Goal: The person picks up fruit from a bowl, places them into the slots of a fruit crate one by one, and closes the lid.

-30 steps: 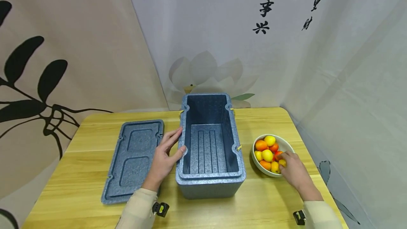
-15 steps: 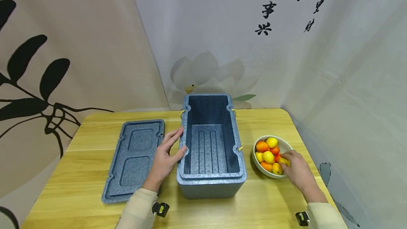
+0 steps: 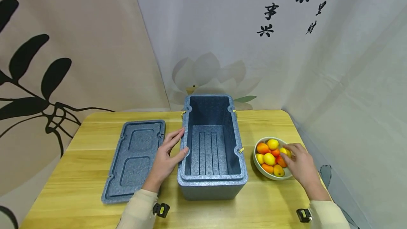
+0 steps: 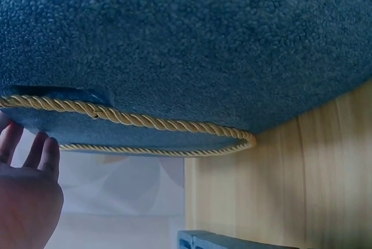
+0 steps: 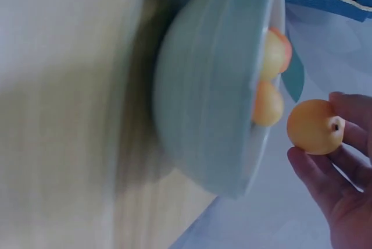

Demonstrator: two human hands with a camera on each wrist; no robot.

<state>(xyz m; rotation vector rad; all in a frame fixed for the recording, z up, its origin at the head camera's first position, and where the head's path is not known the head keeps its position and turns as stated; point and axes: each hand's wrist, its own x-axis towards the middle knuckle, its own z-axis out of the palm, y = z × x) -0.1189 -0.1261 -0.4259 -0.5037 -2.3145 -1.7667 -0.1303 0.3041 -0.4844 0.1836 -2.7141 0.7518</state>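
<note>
My right hand (image 3: 300, 163) pinches a small round yellow fruit (image 5: 314, 127) between thumb and fingers, just above the right side of a pale bowl (image 5: 203, 86). A dark stem spot shows on the fruit. Several yellow, orange and red fruits (image 3: 269, 159) lie in the bowl. Left of it stands a blue-grey foam box (image 3: 212, 192), uncovered, with grooves on its bare floor. My left hand (image 3: 163, 162) rests against the box's left side, fingers extended along the wall and thumb at the rim notch.
The matching foam lid (image 3: 137, 144) lies on the wooden table (image 3: 76, 172), left of the box. A twisted yellow rope (image 4: 151, 122) runs along the box's side. Behind the table hangs a printed cloth (image 3: 206, 27).
My right hand has taken a yellow fruit from the bowl's right side and lifted it slightly up and away. My left hand stays at the box.
</note>
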